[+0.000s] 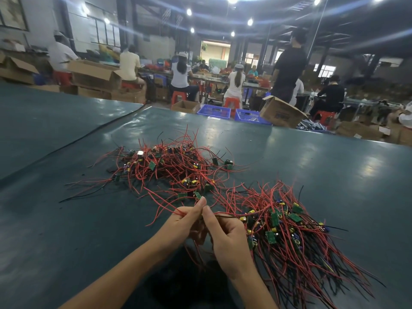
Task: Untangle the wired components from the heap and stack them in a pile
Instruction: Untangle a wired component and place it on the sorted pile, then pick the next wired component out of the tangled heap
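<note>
Where things are: We see the tangled heap [169, 168] in the middle of the green table [66, 219]. The sorted pile [289, 230] lies to its right, just beside our right hand [225, 237].
Left hand: Our left hand [185, 221] pinches a few red wires [178, 212] that run toward the heap.
Right hand: Its fingers curl round more of these wires, which lead over to the pile.
Step now: We think we are working one piece free.
How to do it well: We should follow one wire to its little green board and lift it up and over the others. If it catches, we stop and wiggle it loose.
Watch out: A hard tug could drag the whole heap along or hurt a wire.
Where it goes: We lay it on the pile with its wires pointing the same way.
</note>
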A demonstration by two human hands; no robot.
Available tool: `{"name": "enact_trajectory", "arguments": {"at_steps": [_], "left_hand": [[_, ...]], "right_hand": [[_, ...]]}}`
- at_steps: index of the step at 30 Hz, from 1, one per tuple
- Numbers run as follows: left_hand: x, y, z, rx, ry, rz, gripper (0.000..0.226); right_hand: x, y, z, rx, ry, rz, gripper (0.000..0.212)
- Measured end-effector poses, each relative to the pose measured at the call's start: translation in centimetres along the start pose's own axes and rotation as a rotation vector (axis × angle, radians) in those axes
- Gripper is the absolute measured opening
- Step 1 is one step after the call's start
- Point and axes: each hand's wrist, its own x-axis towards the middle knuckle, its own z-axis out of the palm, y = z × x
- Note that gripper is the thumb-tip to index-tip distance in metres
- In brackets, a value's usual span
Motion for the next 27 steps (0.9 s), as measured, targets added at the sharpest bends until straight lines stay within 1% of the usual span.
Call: {"name": "enact_trajectory", "arguments": {"at_steps": [3,5,8,9,10,12,13,14,15,16,18,21,22,27], "left_hand": [[0.0,-0.2,-0.3,0.006,0.002,0.008,0.045],[0.2,-0.2,-0.7,0.052,0.010,0.010,0.047],[0.4,-0.3,-1.2,0.189,0.055,0.040,0.044],[0.4,-0.4,-1.5,0.288,0.095,0.072,0.041],[0.5,-0.5,-1.9,0.441,0.147,0.117,0.039],[0.5,-1.0,-3.0,0.856,0.257,0.206,0.031],[0.4,-1.2,-3.4,1.047,0.303,0.236,0.025],[0.4,-1.2,-3.6,1.183,0.338,0.255,0.020],[0.4,-1.2,-3.8,1.259,0.362,0.269,0.016],[0.4,-1.2,-4.0,1.292,0.372,0.270,0.014],[0.5,-1.3,-4.4,1.339,0.365,0.231,0.020],[0.8,-1.6,-4.8,1.458,0.290,0.093,0.037],[0.8,-1.6,-4.8,1.466,0.266,0.070,0.039],[0.6,-1.5,-4.6,1.365,0.215,0.067,0.027]], "right_hand": [[0.1,0.1,-0.2,-0.012,0.034,-0.037,0.041],[0.2,0.1,-0.4,-0.034,0.096,-0.052,0.037],[0.4,0.1,-0.9,-0.058,0.310,0.004,0.043],[0.6,0.2,-1.2,-0.037,0.389,0.056,0.046],[0.8,0.3,-1.6,0.006,0.456,0.117,0.046],[1.1,0.4,-2.3,0.150,0.545,0.222,0.040],[1.2,0.4,-2.6,0.234,0.578,0.247,0.036],[1.4,0.4,-3.0,0.311,0.615,0.250,0.031],[1.5,0.3,-3.3,0.372,0.648,0.242,0.025],[1.6,0.2,-3.5,0.414,0.671,0.229,0.019],[1.7,0.3,-3.7,0.453,0.693,0.212,0.013],[1.8,0.4,-3.6,0.434,0.692,0.232,0.018],[1.8,0.4,-3.4,0.421,0.683,0.242,0.019],[1.8,0.5,-3.1,0.367,0.637,0.266,0.015]]}}
